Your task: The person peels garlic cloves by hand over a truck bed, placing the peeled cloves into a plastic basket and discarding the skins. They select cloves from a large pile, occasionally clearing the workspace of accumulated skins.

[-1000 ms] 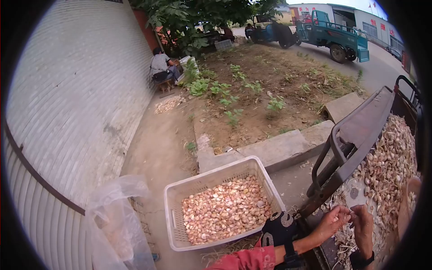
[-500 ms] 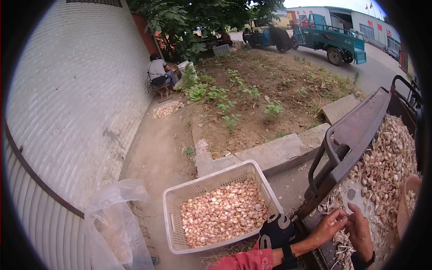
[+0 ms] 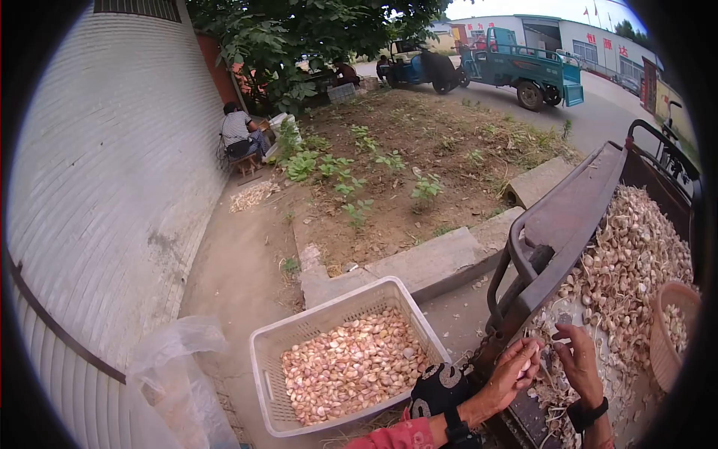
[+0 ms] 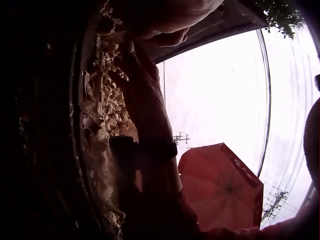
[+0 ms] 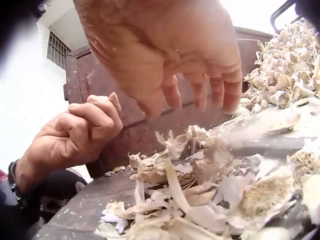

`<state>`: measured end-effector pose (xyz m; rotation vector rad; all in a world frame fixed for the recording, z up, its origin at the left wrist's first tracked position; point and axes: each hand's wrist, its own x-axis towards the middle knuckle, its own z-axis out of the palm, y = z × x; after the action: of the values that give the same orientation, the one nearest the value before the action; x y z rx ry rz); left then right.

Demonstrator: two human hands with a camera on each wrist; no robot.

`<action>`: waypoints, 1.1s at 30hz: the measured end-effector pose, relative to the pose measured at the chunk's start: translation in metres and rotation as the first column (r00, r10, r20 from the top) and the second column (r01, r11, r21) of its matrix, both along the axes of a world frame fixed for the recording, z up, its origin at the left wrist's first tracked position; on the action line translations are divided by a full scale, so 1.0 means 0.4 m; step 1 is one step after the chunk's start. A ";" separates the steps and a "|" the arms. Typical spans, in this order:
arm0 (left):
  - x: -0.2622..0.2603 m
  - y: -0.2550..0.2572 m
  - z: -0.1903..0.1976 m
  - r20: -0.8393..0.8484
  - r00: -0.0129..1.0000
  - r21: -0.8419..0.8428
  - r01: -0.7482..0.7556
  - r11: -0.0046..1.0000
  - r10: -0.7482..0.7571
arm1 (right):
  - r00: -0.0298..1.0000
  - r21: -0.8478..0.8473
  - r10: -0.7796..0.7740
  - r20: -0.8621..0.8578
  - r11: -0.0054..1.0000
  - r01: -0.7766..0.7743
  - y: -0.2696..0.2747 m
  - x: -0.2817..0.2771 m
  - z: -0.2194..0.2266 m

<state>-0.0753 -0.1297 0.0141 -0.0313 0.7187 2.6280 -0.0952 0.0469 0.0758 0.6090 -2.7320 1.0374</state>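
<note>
One heap of garlic (image 3: 628, 269) fills the far part of the cart bed (image 3: 550, 419), up and to the right of the two hands. A single pale piece (image 3: 526, 365), apparently garlic, sits in the curled fingers of the left hand (image 3: 508, 374). The right hand (image 3: 580, 367) is just beside it but apart, its fingers spread and bent loosely downward, above dry garlic skins and stalks (image 5: 200, 200) too many to count; nothing shows in its grasp. The left forearm reaches in from the lower left in a red sleeve (image 3: 400, 436), the right forearm rises steeply from the bottom edge, and each wrist carries one dark band. To the right of the hands stands one woven basket (image 3: 662, 340) with more garlic in it. One plastic crate (image 3: 258, 374) is on the ground to the left of the hands, holding many loose cloves (image 3: 351, 367), too many to count. Left of that is one clear plastic bag (image 3: 179, 374). The left wrist view shows one red umbrella (image 4: 220, 185) overhead.
</note>
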 end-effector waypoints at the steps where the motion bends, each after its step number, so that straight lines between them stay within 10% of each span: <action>1: -0.008 -0.001 -0.007 0.014 1.000 0.014 0.014 1.000 -0.014 | 1.000 0.000 -0.006 0.000 1.000 0.006 -0.005 -0.007 -0.016; 3: -0.002 0.003 -0.006 0.035 0.999 0.014 0.018 1.000 -0.018 | 0.997 0.365 0.060 0.048 0.928 -0.073 -0.016 -0.020 -0.044; 6: -0.003 0.003 -0.011 0.038 0.999 0.017 0.021 1.000 -0.021 | 0.968 0.406 0.250 -0.022 0.887 -0.220 -0.010 -0.012 -0.095; 21: 0.005 -0.031 -0.021 0.145 0.989 0.060 0.027 0.998 -0.036 | 0.998 0.218 0.043 0.048 0.975 -0.053 0.126 0.150 -0.012; 26: 0.008 -0.035 0.001 0.181 0.983 0.035 -0.005 0.999 -0.001 | 0.927 0.551 -0.215 0.306 0.835 0.012 0.145 0.152 0.058; 33: 0.009 -0.020 0.020 0.228 0.973 0.039 0.008 0.999 -0.017 | 0.994 0.304 -0.059 -0.091 0.949 0.084 0.209 -0.060 -0.044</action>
<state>-0.0717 -0.1375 0.0221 -0.3122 0.5879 2.5693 -0.1193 0.1304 0.0582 0.5739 -2.8403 0.5596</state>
